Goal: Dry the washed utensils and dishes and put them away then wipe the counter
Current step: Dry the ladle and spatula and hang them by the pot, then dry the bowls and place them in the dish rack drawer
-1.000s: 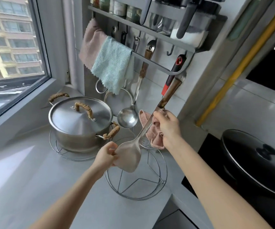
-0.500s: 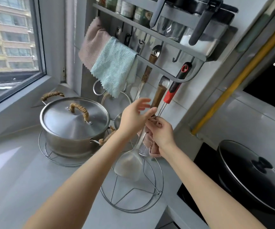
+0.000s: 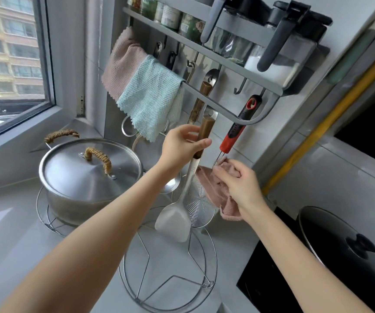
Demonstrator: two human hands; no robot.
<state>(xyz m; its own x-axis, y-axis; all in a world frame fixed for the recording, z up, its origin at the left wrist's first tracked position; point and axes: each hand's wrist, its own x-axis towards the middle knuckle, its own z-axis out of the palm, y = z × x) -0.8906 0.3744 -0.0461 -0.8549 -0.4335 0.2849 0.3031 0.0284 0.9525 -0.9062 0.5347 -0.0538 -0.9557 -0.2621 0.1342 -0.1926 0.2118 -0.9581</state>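
The left hand (image 3: pixel 183 144) pinches the brown wooden grip of the spatula (image 3: pixel 182 199) between thumb and fingers, holding it nearly upright with its flat steel blade hanging low over the tabletop (image 3: pixel 19 256) and its top end close under the rail of the wall rack (image 3: pixel 227 109). The right hand (image 3: pixel 240 184) is closed around a bunched pink cloth (image 3: pixel 213 188), just right of the spatula's shank (whether cloth and metal touch cannot be told). Behind the spatula hang a wire skimmer (image 3: pixel 201 199) with a red and black handle and a steel ladle (image 3: pixel 173 184), both suspended from the rack. Draped over the rack's left end are a mint cloth (image 3: pixel 150 102) and a second pink cloth (image 3: pixel 121 64); jars stand on its shelf above. Below the hands, an empty round wire trivet (image 3: pixel 168 285) lies near the tabletop's front edge. Toward the tabletop's back left corner, by the window, a lidded steel pot (image 3: pixel 87 177) with rope-wrapped handles sits on another trivet. At the right edge, a black pan (image 3: pixel 351 245) with a glass lid rests on the cooktop.
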